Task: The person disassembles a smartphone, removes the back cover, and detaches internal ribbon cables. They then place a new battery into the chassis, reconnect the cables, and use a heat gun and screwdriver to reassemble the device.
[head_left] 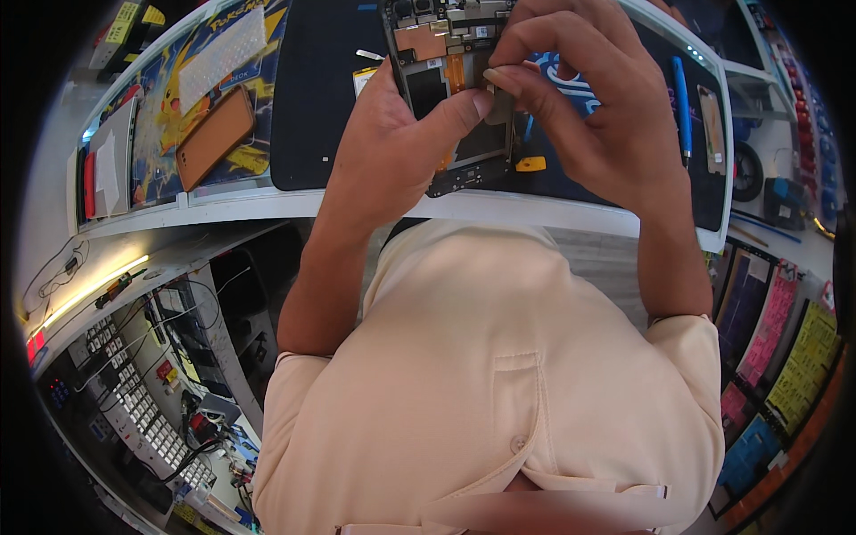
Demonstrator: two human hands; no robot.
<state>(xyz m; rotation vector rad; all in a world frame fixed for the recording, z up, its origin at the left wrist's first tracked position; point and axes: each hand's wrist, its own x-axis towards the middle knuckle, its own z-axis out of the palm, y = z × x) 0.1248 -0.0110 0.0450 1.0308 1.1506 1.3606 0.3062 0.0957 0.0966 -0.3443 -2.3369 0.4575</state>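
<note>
My left hand grips an opened phone at its left side, thumb lying across the exposed interior, where circuit boards and an orange flex cable show. Over the phone's right side, my right hand has thumb and index fingertip pinched together; what is between them is too small or hidden to make out. Both are above a dark work mat. A small yellow piece lies below the phone to the right, and a blue pen-like tool lies right of my right hand.
At left are a brown phone case, bubble wrap and a red-and-white stack on a white-framed counter. A slim phone part lies at right. Below left is a shelf with wires and devices; coloured packages line the lower right.
</note>
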